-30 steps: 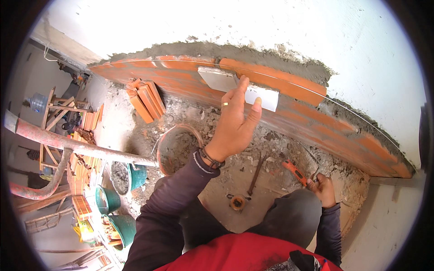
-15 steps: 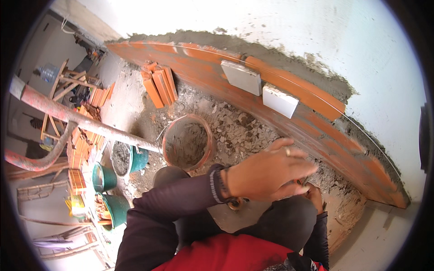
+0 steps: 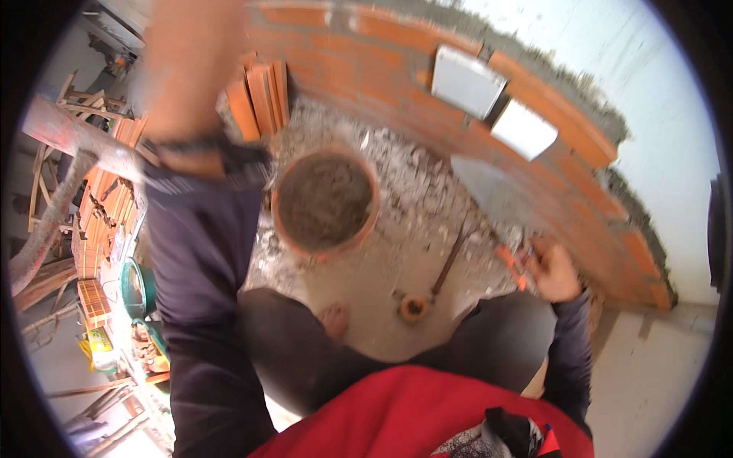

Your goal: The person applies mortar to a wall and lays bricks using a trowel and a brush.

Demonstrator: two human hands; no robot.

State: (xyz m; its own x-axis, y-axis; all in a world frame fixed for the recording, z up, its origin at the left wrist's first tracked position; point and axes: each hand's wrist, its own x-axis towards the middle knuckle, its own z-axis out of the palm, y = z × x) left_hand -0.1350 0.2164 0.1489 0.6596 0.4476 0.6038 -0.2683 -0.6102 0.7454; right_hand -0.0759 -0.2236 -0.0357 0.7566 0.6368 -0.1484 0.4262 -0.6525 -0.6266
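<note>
The left hand (image 3: pixel 192 65) swings left of the bucket (image 3: pixel 324 252), fingers unreadable, leaving the pale tiles (image 3: pixel 467 81) unheld; rightward, the right hand (image 3: pixel 556 272) grips a trowel (image 3: pixel 489 187).

A white wall (image 3: pixel 660 99) stands brightly lit beyond a grey floor (image 3: pixel 359 282) strewn with rubble (image 3: pixel 408 172).

Two hands: one left (image 3: pixel 191 69), one right (image 3: pixel 556 271). One bare foot (image 3: pixel 334 320). One trowel (image 3: pixel 489 191). One small orange tool (image 3: pixel 509 263). One thin dark rod (image 3: pixel 450 259), one orange ring-shaped piece (image 3: pixel 413 308). Two pale rectangular tiles (image 3: pixel 467 82) on one brick wall (image 3: pixel 366 76). One orange-rimmed mortar bucket (image 3: pixel 321 252). Two green buckets (image 3: pixel 148 288) visible. Leaning bricks (image 3: pixel 261 99): at least three, rest hidden. Stacked bricks (image 3: pixel 98 214) farther left: several, too blurred for exact count.
</note>
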